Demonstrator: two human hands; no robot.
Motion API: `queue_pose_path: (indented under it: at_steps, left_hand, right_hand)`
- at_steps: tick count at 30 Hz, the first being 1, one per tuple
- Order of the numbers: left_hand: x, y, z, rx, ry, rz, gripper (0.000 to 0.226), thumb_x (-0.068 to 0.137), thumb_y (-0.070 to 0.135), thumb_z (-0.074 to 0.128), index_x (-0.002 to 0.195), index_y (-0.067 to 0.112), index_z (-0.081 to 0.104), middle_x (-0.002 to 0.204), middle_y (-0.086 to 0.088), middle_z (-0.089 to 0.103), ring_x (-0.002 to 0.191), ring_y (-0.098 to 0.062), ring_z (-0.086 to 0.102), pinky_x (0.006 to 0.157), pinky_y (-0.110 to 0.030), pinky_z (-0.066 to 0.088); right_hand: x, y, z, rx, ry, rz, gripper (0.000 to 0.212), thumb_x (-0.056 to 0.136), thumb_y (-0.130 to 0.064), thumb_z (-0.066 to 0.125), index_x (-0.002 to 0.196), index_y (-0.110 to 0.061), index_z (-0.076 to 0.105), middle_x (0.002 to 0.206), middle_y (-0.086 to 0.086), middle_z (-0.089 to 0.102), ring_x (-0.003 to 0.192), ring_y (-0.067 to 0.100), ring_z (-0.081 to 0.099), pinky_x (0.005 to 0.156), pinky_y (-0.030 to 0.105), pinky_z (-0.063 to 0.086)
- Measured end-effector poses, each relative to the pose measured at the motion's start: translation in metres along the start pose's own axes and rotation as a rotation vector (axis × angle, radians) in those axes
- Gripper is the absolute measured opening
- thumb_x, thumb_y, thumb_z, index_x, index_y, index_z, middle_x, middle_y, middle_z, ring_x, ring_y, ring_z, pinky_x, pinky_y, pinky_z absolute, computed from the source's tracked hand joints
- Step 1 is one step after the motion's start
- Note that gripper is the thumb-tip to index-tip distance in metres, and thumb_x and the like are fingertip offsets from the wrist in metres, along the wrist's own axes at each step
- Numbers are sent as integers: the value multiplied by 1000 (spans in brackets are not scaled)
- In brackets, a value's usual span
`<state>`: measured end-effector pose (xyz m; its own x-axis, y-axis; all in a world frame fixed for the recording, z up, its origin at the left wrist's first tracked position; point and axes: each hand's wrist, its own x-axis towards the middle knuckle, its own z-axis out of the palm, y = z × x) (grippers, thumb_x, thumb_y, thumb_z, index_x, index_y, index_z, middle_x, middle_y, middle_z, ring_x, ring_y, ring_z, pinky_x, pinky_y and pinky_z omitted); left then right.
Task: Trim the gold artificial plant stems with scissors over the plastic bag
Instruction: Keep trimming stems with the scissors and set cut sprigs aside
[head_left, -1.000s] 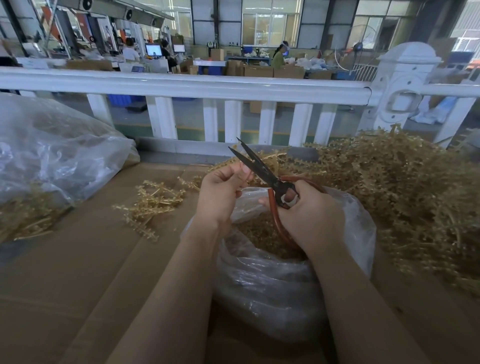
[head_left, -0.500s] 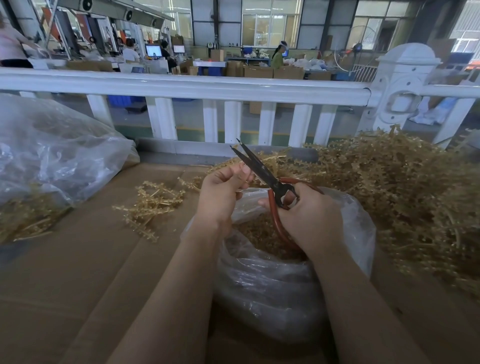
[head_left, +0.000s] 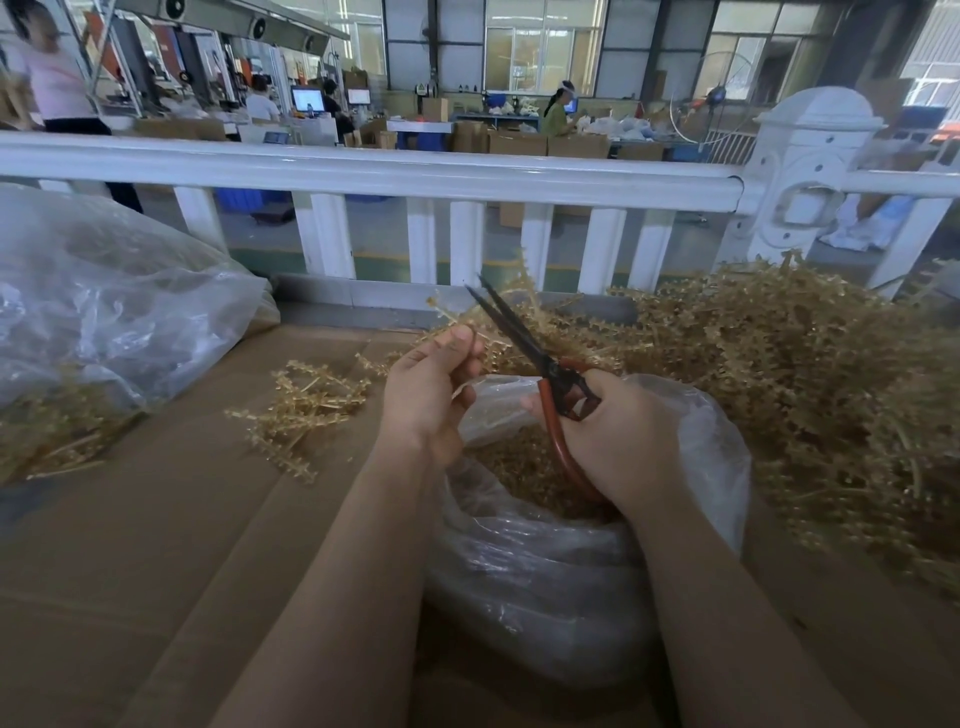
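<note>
My left hand (head_left: 426, 389) pinches a thin gold stem (head_left: 451, 318) that sticks up and to the left above the fingertips. My right hand (head_left: 618, 436) grips the red handles of the scissors (head_left: 519, 338). Their dark blades point up and left, slightly parted, just right of the stem. Both hands hover over a clear plastic bag (head_left: 561, 571) with gold trimmings inside.
A big heap of gold stems (head_left: 810, 395) fills the right side. A small pile of gold pieces (head_left: 306, 410) lies on the cardboard surface (head_left: 130, 545) to the left. Another clear bag (head_left: 104, 312) sits far left. A white railing (head_left: 363, 166) runs behind.
The stem now stands out above my left fingertips. The scissor blades have narrowed slightly. Both hands stay over the bag.
</note>
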<state>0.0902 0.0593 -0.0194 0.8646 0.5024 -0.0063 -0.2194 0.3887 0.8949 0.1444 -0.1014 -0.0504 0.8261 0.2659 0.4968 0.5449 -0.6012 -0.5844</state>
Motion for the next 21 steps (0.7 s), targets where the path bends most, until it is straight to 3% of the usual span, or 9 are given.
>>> queue_pose_path:
  at_steps: [3, 6, 11, 15, 21]
  left_hand:
    - [-2, -2, 4, 120, -55, -4, 16, 93, 18, 65, 79, 22, 71, 74, 9, 68, 64, -3, 55, 68, -26, 38]
    - [-5, -7, 11, 239, -124, 23, 18, 92, 17, 67, 75, 23, 71, 78, 7, 71, 64, -2, 57, 70, -29, 38]
    - [-9, -11, 16, 321, -210, 46, 12, 90, 20, 69, 80, 22, 73, 78, 7, 73, 64, -1, 59, 68, -29, 37]
    - [-8, -11, 16, 336, -220, 15, 13, 90, 20, 70, 79, 24, 74, 83, 5, 74, 65, -1, 60, 69, -29, 38]
    - [-4, -8, 12, 256, -124, 12, 10, 89, 25, 72, 79, 22, 74, 83, 3, 74, 67, -4, 59, 68, -27, 42]
  right_hand:
    - [2, -1, -1, 246, 53, 79, 35, 81, -62, 70, 72, -29, 65, 63, -16, 66, 60, 4, 62, 57, 28, 49]
    - [5, 0, -1, 422, 68, 96, 30, 86, -47, 75, 68, -28, 62, 55, -21, 59, 53, 0, 55, 55, 22, 41]
    - [6, 2, 0, 591, 37, 101, 19, 90, -32, 75, 76, -21, 69, 58, -14, 63, 53, -2, 55, 53, 16, 43]
    - [8, 3, 0, 588, 57, 76, 21, 90, -25, 76, 72, -27, 66, 56, -18, 62, 52, -4, 56, 50, 9, 41]
    - [8, 2, 1, 538, 42, 67, 18, 88, -30, 78, 74, -29, 66, 58, -20, 63, 54, -6, 57, 50, 9, 42]
